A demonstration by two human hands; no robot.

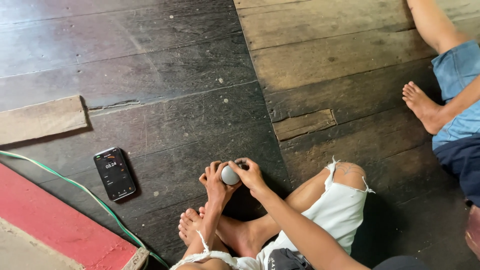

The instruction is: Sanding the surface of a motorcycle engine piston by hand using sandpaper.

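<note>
Right now I see both hands meeting low in the middle of the head view, just above the crossed bare feet (200, 225), with a small grey ball (229, 175) pinched between them. My left hand (214, 182) comes up from about 6 o'clock and cups the ball from its 9 o'clock side, fingers curled and closed against it; my right hand (250, 175) reaches in from 4 o'clock and covers its 3 o'clock side and top, fingertips folded over the crown. So both sets of fingers are clamped on the ball, and only a pale patch of it shows between the thumbs. It looks round, so I can name no long axis (what the palms hide I cannot judge). Neither hand is nearer: each touches it, from opposite sides, and the ball sits just off the dark floor (175, 110) or on it; I cannot tell which. Well away at 9 o'clock from the hands a phone (114, 173) lies flat, screen lit and facing up, and beyond it a green cable (75, 187) runs along a red strip (55, 225). At 2 o'clock, well apart, another person's bare foot (420, 105) rests on the lighter boards.
</note>
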